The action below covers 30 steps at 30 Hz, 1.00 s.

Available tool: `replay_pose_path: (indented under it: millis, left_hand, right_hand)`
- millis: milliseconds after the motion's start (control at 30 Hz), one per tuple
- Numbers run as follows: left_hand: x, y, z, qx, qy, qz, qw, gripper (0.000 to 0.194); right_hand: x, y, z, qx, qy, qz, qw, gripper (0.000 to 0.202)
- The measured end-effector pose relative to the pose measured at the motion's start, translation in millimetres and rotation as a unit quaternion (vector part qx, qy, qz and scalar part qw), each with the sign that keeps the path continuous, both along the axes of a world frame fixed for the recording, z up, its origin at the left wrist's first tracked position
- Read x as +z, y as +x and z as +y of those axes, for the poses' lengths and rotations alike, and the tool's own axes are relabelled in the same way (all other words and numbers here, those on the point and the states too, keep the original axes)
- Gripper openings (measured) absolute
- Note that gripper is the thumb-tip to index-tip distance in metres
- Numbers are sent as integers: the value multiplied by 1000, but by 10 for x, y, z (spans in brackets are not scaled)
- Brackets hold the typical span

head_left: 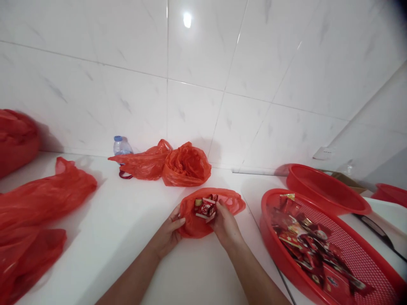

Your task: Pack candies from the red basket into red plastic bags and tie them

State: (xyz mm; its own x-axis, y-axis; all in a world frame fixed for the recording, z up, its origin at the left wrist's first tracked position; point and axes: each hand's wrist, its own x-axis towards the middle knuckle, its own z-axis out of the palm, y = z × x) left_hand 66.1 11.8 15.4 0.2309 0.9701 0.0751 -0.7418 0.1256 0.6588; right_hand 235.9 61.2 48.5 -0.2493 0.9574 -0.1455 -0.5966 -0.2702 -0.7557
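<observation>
Between my hands, an opened red plastic bag [197, 228] rests on the white table. My left hand [170, 231] grips its left rim, with the thumb over the edge. My right hand [225, 220] is closed around several small red candy packets [206, 208] at the mouth of the bag. Red and white print shows on the packets, and one has a yellowish part. Part of my right hand's fingers is hidden behind the packets. To the right stands a red mesh basket [365, 250] with many similar red packets in it.
Behind the bag lie a rolled bunch of red bags [187, 165] and a bottle with a blue cap [121, 146] against the tiled wall. Filled red bags [47, 190] line the left side. Another red basket [327, 186] stands at the back right, near a black strap-like object [375, 228].
</observation>
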Motion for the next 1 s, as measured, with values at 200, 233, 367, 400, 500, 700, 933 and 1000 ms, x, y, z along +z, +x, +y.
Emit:
replay_pose_path:
  millis: [200, 233, 367, 400, 500, 700, 933, 1000]
  left_hand:
    - [-4, -12, 23, 18, 8, -4, 1000, 54]
    - [-3, -9, 21, 16, 10, -4, 1000, 55]
    - [13, 2, 2, -5, 8, 6, 1000, 53]
    - [17, 1, -4, -7, 6, 8, 1000, 53]
    - [20, -17, -14, -6, 6, -1, 1000, 56]
    - [-27, -103, 25, 45, 19, -31, 998, 61]
    - [-50, -139, 82, 80, 10, -12, 997, 63]
    - [-47, -141, 78, 82, 8, -5, 997, 62]
  right_hand:
    - [-25, 126, -101, 86, 30, 16, 996, 36]
    - [-40, 103, -117, 96, 34, 12, 995, 35]
    - [-136, -98, -173, 99, 63, -84, 990, 55]
    - [-171, -153, -163, 79, 74, -128, 986, 64]
    - [-277, -251, -42, -6, 103, -247, 964, 78]
    - [-230, -28, 125, -119, 187, -371, 902, 41]
    - [-46, 372, 53, -355, 331, -513, 708, 50]
    - [-90, 417, 162, -326, 333, -531, 708, 69]
